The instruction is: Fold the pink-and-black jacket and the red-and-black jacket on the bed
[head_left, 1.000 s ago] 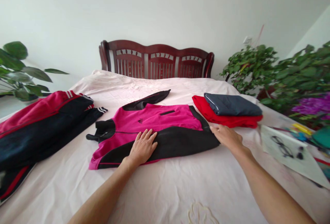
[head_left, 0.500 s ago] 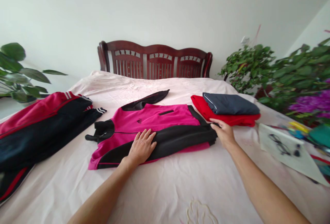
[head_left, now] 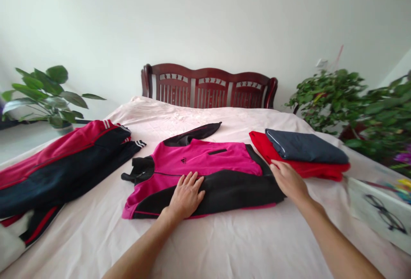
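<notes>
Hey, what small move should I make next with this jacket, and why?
Probably fold the far sleeve inward over the jacket: it sticks out across the bed, while the near sleeve already lies along the front.

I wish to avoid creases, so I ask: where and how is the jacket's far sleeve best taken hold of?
Probably at its narrow end, pinched between thumb and fingers from the picture's right. The far sleeve tapers that way, and its end lies apart from the jacket's pink front; the left hand rests on the near side.
</notes>
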{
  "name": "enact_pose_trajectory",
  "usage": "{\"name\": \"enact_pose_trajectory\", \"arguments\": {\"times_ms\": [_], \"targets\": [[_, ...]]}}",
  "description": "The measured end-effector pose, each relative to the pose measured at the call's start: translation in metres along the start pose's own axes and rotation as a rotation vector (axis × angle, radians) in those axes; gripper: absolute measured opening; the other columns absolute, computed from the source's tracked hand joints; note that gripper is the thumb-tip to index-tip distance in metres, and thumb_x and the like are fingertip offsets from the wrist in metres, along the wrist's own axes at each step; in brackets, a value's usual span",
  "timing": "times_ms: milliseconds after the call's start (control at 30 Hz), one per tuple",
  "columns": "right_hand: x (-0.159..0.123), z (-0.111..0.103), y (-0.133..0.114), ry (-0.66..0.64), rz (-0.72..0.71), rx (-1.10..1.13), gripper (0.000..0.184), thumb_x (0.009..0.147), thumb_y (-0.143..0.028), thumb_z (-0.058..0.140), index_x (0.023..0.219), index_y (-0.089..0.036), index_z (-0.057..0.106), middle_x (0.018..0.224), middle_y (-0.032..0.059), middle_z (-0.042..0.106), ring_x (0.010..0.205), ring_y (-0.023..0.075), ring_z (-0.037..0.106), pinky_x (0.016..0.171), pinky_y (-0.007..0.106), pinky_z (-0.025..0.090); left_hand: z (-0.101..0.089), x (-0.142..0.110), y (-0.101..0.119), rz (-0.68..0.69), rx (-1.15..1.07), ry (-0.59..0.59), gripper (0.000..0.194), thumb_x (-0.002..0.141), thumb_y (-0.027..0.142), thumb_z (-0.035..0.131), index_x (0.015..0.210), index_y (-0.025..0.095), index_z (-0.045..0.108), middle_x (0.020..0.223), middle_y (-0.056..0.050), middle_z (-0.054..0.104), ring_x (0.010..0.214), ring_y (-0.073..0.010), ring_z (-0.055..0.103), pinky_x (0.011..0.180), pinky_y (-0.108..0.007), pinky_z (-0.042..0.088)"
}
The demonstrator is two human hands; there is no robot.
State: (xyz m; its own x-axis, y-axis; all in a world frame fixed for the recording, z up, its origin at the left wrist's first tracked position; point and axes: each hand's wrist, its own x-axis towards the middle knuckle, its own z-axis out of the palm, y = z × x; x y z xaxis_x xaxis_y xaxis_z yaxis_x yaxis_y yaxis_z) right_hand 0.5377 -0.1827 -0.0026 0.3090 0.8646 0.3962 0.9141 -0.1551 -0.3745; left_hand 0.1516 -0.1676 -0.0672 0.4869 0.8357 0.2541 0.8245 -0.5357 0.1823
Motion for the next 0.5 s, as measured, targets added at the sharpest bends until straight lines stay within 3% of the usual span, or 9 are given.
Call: {"name": "enact_pose_trajectory", "arguments": {"times_ms": [100, 167, 333, 500], "targets": [[-0.014, 0.014, -0.036, -0.005, -0.335, -0.163, 0.057, 0.097, -0.047, 0.030, 0.141, -0.019, 0.052, 0.146, 0.0122, 0.051, 0.135, 0.0269, 0.046, 0.113, 0.045, 0.034, -0.002, -0.001, 0.001, -0.002, -0.016, 0.005, 0.050, 0.097, 0.044, 0.044, 0.144, 0.028, 0.046, 0.155, -0.008, 0.043, 0.144, -0.0283, 0.035, 0.119, -0.051, 0.027], [-0.029, 0.033, -0.040, -0.066, -0.444, -0.274, 0.056, 0.096, -0.047, 0.031, 0.143, -0.022, 0.049, 0.148, 0.0101, 0.050, 0.138, 0.0266, 0.043, 0.115, 0.048, 0.031, -0.003, -0.001, 0.002, -0.007, -0.020, 0.007, 0.050, 0.097, 0.045, 0.045, 0.144, 0.028, 0.046, 0.155, -0.008, 0.043, 0.144, -0.0286, 0.036, 0.119, -0.052, 0.027], [-0.051, 0.067, -0.007, -0.188, -0.447, -0.422, 0.057, 0.094, -0.046, 0.031, 0.143, -0.024, 0.050, 0.147, 0.0100, 0.051, 0.136, 0.0284, 0.045, 0.112, 0.054, 0.031, -0.004, -0.001, -0.002, 0.029, -0.025, -0.015, 0.057, 0.096, 0.052, 0.043, 0.147, 0.027, 0.042, 0.156, -0.009, 0.041, 0.145, -0.0279, 0.034, 0.119, -0.050, 0.027], [-0.045, 0.063, 0.004, -0.228, -0.417, -0.429, 0.059, 0.093, -0.050, 0.031, 0.145, -0.026, 0.048, 0.149, 0.0078, 0.049, 0.138, 0.0271, 0.043, 0.112, 0.052, 0.032, -0.018, -0.015, -0.029, 0.130, -0.001, -0.088, 0.064, 0.096, 0.060, 0.037, 0.152, 0.028, 0.035, 0.158, -0.010, 0.035, 0.147, -0.0280, 0.030, 0.119, -0.051, 0.027]]}}
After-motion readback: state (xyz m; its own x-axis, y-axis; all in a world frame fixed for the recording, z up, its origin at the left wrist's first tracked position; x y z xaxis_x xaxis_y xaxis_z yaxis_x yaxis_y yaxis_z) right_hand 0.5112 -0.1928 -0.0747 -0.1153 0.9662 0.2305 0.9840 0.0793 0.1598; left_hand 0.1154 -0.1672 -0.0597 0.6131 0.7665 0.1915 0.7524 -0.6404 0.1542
